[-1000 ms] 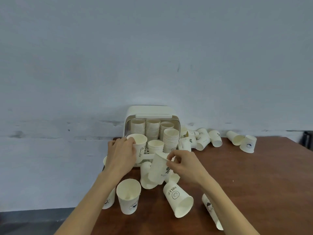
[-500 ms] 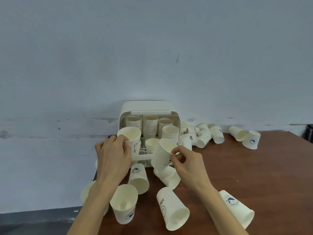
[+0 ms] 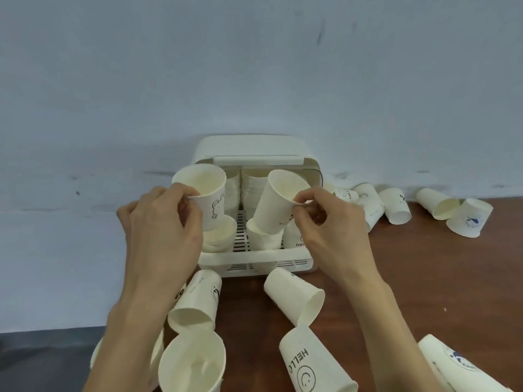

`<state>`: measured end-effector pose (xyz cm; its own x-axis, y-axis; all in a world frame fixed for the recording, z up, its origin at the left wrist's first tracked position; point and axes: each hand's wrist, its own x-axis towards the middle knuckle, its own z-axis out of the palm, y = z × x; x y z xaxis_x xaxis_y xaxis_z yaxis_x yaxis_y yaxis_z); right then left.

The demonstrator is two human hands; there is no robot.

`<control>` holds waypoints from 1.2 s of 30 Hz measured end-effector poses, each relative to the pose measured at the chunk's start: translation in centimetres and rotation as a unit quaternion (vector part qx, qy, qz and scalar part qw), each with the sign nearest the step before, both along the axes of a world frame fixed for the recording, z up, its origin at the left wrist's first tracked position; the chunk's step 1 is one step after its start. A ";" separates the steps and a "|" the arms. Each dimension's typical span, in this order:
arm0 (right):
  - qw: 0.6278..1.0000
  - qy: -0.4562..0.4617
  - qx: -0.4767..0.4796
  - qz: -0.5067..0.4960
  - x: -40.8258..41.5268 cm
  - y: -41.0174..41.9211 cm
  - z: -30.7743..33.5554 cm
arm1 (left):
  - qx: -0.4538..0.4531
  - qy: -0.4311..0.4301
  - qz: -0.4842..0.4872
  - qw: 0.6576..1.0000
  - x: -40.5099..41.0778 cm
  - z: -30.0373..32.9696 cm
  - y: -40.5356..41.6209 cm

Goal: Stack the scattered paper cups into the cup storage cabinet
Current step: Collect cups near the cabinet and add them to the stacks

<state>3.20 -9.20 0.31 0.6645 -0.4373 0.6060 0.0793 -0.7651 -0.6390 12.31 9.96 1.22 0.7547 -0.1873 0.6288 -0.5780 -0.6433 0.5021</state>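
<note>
1. While both my forearms reach forward over the brown table point(image 3: 424, 278), the nearest things to me are loose paper cups: an upright cup point(image 3: 192, 363) at the bottom edge with its mouth toward me, and a "HELLO" cup point(image 3: 308, 363) lying on its side just right of it.
2. At the lower right corner another fallen cup with a blue print point(image 3: 458, 369) lies beside my right forearm.
3. A little farther, two more cups lie tipped over in front of the cabinet: one point(image 3: 195, 304) beside my left wrist, its mouth facing me, and a plain one point(image 3: 294, 295) with its mouth to the right.
4. My left hand point(image 3: 161, 230) is clamped on a cup with a small drawing point(image 3: 206, 196), fingers and thumb wrapped around its side, holding it nearly upright above the short stack point(image 3: 220, 233) at the cabinet's front left.
5. My right hand point(image 3: 331, 233) pinches the rim of a second cup point(image 3: 278, 203), tilted with its mouth up and to the right, its base just over the front right stack point(image 3: 263, 239).
6. The white cup storage cabinet point(image 3: 249, 148) stands open against the wall, taller stacks point(image 3: 249, 188) filling its back.
7. Farthest right, a cluster of scattered cups point(image 3: 396, 205) lies along the wall point(image 3: 254, 66).
</note>
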 end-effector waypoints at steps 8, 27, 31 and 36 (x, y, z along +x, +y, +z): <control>0.999 -0.021 -0.026 -0.003 2.1 -0.1 -1.0 | 0.046 -0.002 0.008 0.999 1.2 -0.3 0.5; 0.995 0.017 -0.093 -0.003 3.9 -0.7 -3.0 | 0.093 0.013 -0.009 0.996 2.4 -2.8 -0.7; 0.993 0.060 -0.106 -0.001 4.2 -1.0 -3.6 | 0.115 -0.001 -0.002 0.993 2.5 -3.1 -0.9; 0.987 0.111 -0.112 -0.001 4.4 -1.1 -3.9 | 0.100 -0.010 0.011 0.995 3.0 -3.3 -0.7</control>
